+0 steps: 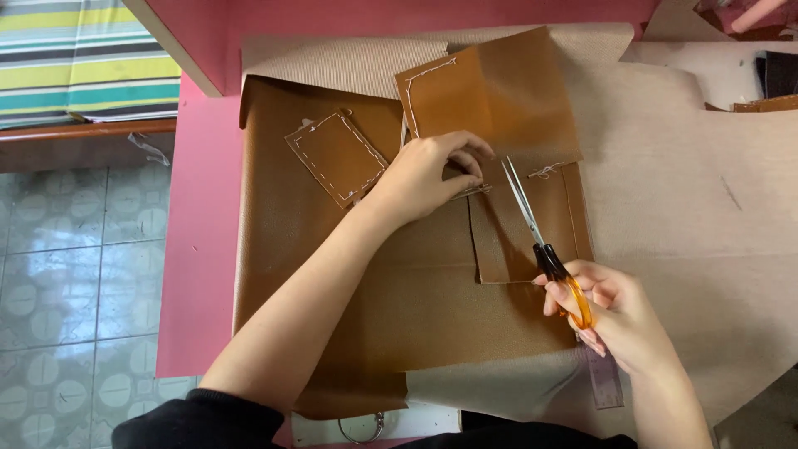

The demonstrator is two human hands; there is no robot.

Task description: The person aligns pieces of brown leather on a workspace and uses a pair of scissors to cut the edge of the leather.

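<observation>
While left hand [428, 175] pinches a stitched tan leatherette panel [490, 100] w/ white thread, right hand [611, 312] grips orange-handled scissors [540, 245], blades slightly parted just beside left fingertips; ruler [604, 378] partly hidden under right wrist.

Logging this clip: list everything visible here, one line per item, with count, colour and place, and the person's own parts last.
scissors: 1, orange handles, steel blades, over the folded piece, blades nearly shut
folded leather piece: 1, brown, white stitching on its left edge, upper centre
small stitched patch: 1, brown, white stitches round the edge, left of the left hand
large leather sheet: 1, brown, beneath the smaller pieces
backing material: beige, spread to the right
table: 1, pink, bare along its left side
ruler: 1, pale purple, by the right wrist
striped cushion: 1, yellow, green and white, top left
tiled floor: grey-green, left
left hand: pinching thread at the folded piece
right hand: grip through the scissor handles
</observation>
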